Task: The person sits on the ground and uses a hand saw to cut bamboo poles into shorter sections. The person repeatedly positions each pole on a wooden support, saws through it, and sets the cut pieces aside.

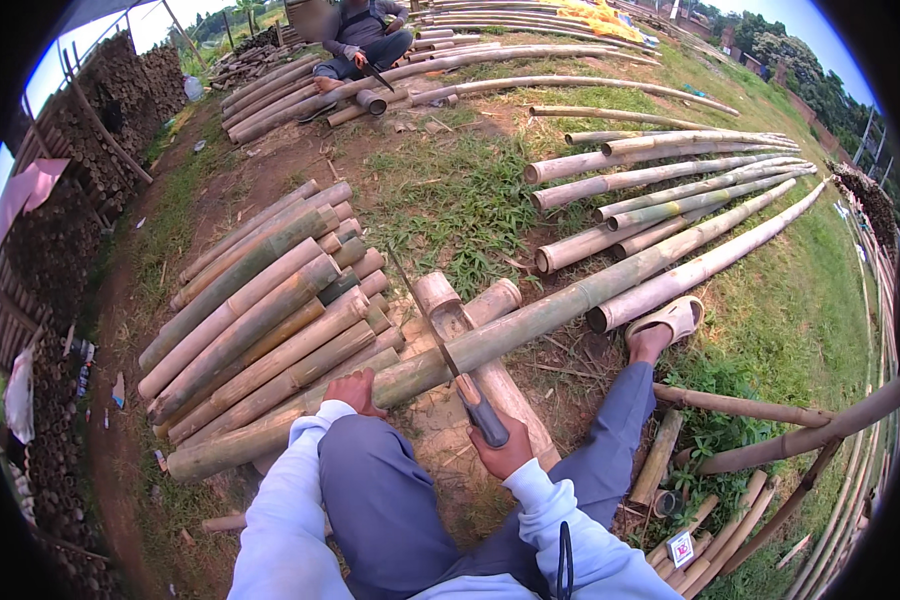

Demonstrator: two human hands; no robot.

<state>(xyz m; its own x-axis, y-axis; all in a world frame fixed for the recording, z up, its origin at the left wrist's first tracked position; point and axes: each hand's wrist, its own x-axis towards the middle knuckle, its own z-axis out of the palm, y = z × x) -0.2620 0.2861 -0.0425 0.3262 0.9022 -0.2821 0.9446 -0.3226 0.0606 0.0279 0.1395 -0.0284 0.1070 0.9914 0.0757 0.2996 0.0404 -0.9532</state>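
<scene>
A long greenish bamboo pole [570,308] runs from the lower left toward the upper right in front of me. My left hand [357,391] grips its top, fingers curled over it beside my bent knee. In my right hand [503,448] is the dark handle of a handsaw [442,345]. The saw's blade lies across the pole and points up and away, to the right of my left hand. Under the pole are a thick bamboo support [510,400] and a shorter bamboo piece [494,300]. Pale sawdust [425,425] covers the ground between my hands.
Cut bamboo lengths [260,290] are piled at left. Long poles [660,185] lie across the grass at right. My sandalled foot [667,322] stands near them. A bamboo frame [770,440] is at lower right. Another person [370,40] sits with a saw among poles at the back.
</scene>
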